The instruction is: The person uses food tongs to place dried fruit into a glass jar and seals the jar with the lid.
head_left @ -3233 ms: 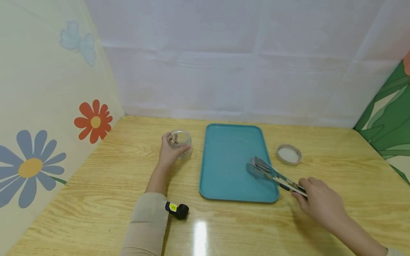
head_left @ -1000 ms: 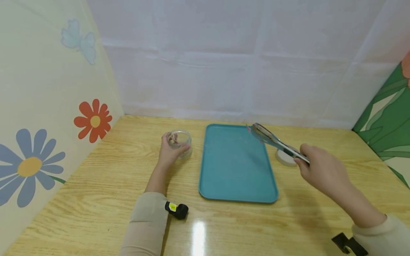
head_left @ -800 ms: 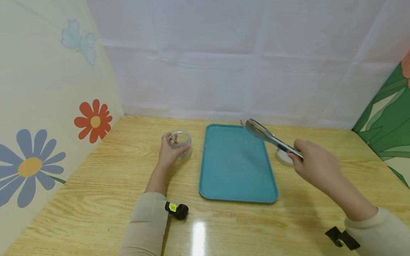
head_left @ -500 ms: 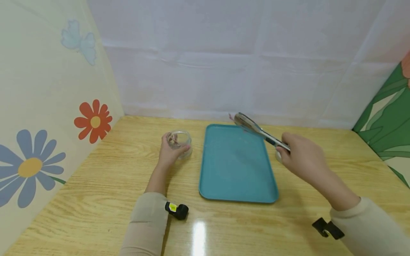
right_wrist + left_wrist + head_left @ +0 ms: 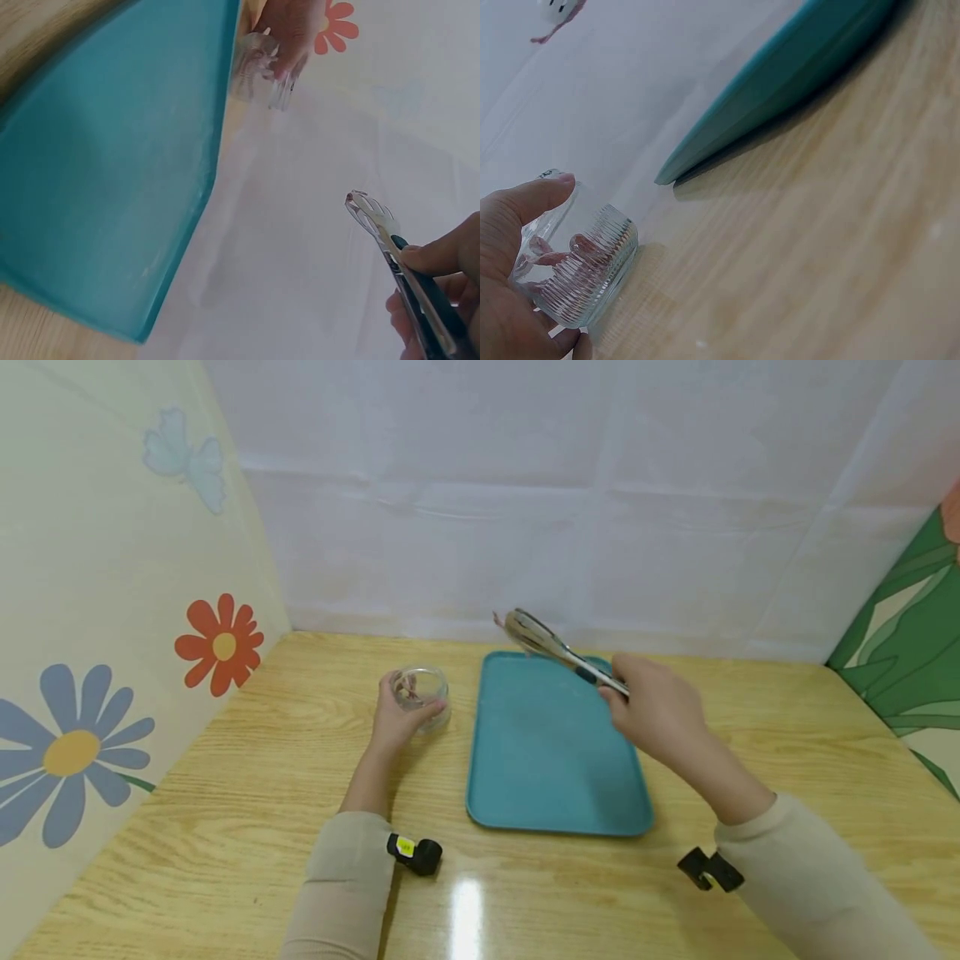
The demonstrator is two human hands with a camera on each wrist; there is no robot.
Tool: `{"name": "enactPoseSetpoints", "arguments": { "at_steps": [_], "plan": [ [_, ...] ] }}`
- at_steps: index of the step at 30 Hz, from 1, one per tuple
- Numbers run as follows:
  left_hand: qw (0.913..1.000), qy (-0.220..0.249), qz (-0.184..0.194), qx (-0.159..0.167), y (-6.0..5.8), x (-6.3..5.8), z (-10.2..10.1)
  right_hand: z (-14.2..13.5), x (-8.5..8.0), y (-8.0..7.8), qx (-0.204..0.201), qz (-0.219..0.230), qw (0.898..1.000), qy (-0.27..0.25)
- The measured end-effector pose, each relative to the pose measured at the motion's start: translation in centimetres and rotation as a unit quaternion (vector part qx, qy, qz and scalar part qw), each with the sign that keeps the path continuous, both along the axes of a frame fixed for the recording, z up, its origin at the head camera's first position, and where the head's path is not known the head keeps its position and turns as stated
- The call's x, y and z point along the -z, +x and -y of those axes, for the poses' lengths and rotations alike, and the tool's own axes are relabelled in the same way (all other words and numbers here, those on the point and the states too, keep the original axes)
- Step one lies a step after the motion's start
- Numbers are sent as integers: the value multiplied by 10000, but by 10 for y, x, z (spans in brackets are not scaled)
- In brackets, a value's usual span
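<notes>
My left hand (image 5: 395, 720) holds a clear glass jar (image 5: 438, 718) on the table, left of the teal tray (image 5: 551, 752). Reddish-brown pieces lie inside the ribbed jar, as the left wrist view shows. In my right hand (image 5: 660, 710) is a pair of metal tongs (image 5: 542, 639), raised above the far part of the tray and pointing left. A thin reddish-brown strip (image 5: 498, 620) sticks out of the tong heads; the left wrist view catches this strip (image 5: 551, 34) hanging below the slotted tip. What the piece is cannot be told.
The wooden table (image 5: 247, 802) ends at a pale cloth backdrop (image 5: 555, 510). A flowered panel (image 5: 90, 568) stands on the left, a green-leaf one (image 5: 900, 635) on the right. Black wrist-camera parts (image 5: 415, 853) sit by the left sleeve.
The right hand has lifted the tongs with the reddish-brown strip off the tray and carried them left, nearer the jar. The round white-topped lid is now hidden from view. The left hand stays put.
</notes>
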State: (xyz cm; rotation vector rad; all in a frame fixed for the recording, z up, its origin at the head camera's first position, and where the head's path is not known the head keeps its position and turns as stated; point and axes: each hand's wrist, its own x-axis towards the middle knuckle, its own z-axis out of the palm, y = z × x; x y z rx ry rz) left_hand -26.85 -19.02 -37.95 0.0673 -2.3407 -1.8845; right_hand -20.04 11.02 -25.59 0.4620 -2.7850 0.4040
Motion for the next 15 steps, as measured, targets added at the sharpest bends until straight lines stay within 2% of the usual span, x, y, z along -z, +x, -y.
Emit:
{"name": "enactPoseSetpoints", "arguments": {
  "at_steps": [15],
  "plan": [
    [10000,21,68,62,-1,2,0,32,-2,-9,-117,84,9998,-143]
  ]
}}
